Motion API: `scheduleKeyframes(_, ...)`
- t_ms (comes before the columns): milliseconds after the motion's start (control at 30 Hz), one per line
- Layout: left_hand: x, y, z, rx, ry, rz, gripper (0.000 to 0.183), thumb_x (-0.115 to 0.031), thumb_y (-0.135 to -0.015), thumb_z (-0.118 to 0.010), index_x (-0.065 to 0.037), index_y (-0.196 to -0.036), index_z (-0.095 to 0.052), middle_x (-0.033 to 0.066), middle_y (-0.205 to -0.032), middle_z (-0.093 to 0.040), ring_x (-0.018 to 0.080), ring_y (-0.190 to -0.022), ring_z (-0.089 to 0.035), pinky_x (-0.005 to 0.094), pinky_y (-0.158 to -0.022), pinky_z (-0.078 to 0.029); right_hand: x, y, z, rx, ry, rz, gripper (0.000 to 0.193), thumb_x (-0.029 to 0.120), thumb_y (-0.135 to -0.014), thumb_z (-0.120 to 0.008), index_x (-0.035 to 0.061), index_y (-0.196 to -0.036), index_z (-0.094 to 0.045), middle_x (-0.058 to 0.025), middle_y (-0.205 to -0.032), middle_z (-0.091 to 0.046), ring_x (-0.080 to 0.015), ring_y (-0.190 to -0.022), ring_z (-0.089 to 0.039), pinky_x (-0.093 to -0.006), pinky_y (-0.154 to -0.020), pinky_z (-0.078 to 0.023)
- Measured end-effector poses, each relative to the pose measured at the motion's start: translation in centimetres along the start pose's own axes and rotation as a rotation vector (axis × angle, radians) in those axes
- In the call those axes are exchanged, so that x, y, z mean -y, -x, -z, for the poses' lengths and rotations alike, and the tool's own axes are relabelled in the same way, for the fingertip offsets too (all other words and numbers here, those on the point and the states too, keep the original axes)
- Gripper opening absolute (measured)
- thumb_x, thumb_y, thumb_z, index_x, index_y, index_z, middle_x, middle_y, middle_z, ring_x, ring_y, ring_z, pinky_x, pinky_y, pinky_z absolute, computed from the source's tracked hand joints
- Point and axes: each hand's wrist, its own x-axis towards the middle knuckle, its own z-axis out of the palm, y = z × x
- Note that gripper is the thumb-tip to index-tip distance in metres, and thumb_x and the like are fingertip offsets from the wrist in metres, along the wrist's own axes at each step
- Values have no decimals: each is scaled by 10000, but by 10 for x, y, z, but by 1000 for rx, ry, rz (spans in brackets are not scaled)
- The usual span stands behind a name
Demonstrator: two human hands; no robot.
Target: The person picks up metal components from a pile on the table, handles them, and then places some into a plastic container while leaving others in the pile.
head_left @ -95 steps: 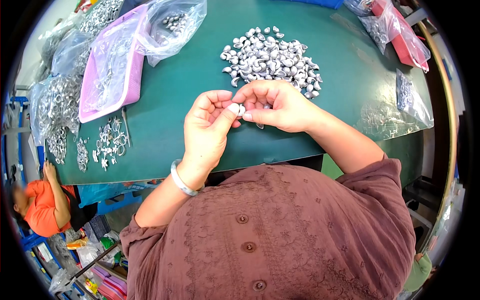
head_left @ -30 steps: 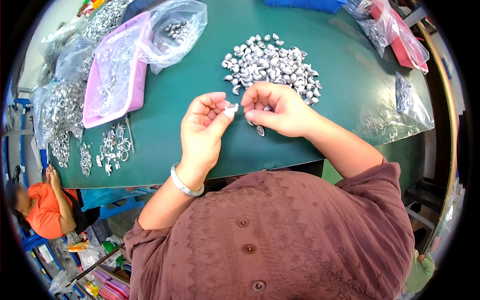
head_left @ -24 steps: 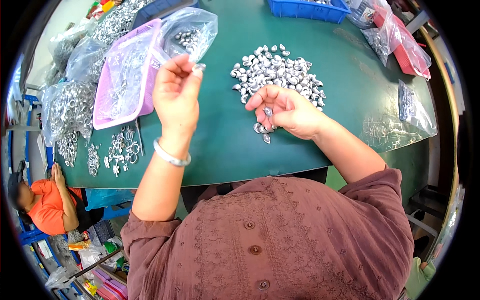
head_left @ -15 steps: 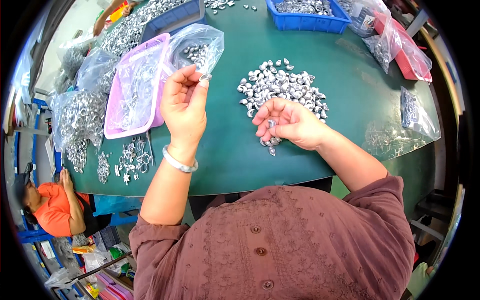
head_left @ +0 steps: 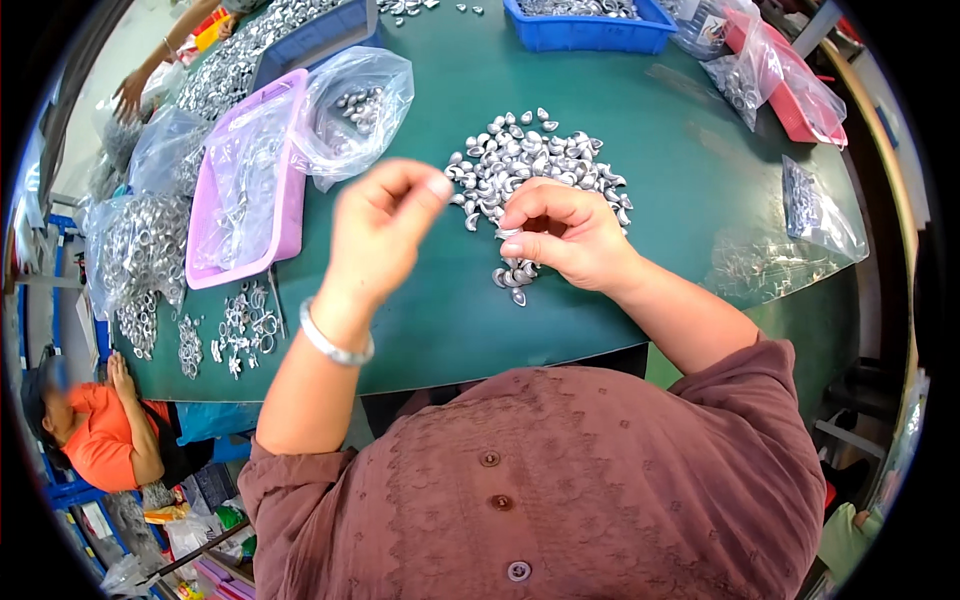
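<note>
My right hand is at the near side of a pile of small silver metal pieces, curved and shell-like. Its thumb and forefinger pinch one curved metal piece. Several loose pieces lie just below those fingers. My left hand, with a pale bangle on the wrist, hovers between the pile and an open clear plastic bag. Its fingers are curled and the thumb lies against the forefinger; motion blurs them, and I cannot see whether anything is held. Similar silver pieces lie inside the bag.
A pink basket lined with plastic stands left of the bag. Beyond are blue trays and a red basket. Bagged rings and loose metal parts lie at left. A person in orange sits beyond the table's left edge.
My left hand has come right and nearer, away from the bag; the small piece at its fingertips no longer shows. My right thumb and forefinger have closed on a metal piece. The view has shifted.
</note>
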Motion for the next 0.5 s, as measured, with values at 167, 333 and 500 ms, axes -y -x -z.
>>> scheduleKeyframes(167,4,28,-24,275,359,164,141,-139,-850,-545,-24,-930,-566,13,-803,-581,63,-704,-521,196,-617,-414,-3,1,-13,-26,77,10,173,17,-733,-650,35,-877,-555,26,-671,-526,-55,-601,-510,-191,-541,-416)
scheduleKeyframes(333,9,33,-27,206,389,312,147,-136,-837,-570,-2,-896,-554,25,-772,-580,77,-686,-544,202,-602,-449,4,1,-13,81,395,31,231,21,-708,-663,50,-888,-521,-15,-661,-548,-69,-558,-513,-211,-499,-412)
scheduleKeyframes(500,17,37,-25,172,506,410,156,-153,-836,-571,-7,-891,-561,50,-751,-590,101,-630,-562,205,-550,-451,0,1,-12,90,356,45,201,11,-724,-642,41,-887,-529,-25,-691,-558,-93,-604,-540,-229,-526,-433)
